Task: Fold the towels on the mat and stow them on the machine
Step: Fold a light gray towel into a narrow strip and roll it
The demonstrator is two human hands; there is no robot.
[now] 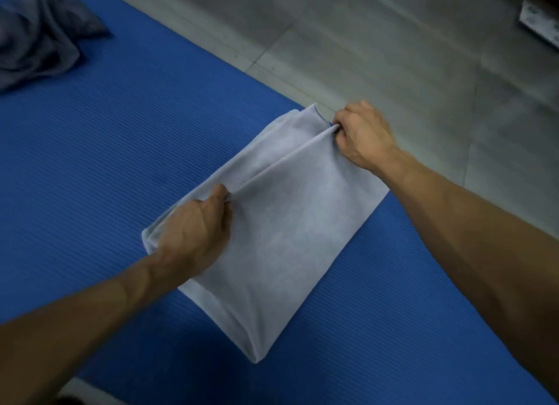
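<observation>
1. On the blue mat (121,162) lay a pale folded towel (290,229), its long axis running from near-left to far-right.
2. Left hand (196,226) and right hand (363,135) each pinched a raised crease with curled fingers.
3. Far left sat a crumpled grey towel (39,35); grey floor (393,41) lay beyond.

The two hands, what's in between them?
In the head view, a raised fold of the white towel runs between the left hand and right hand; each pinches one end.
</observation>
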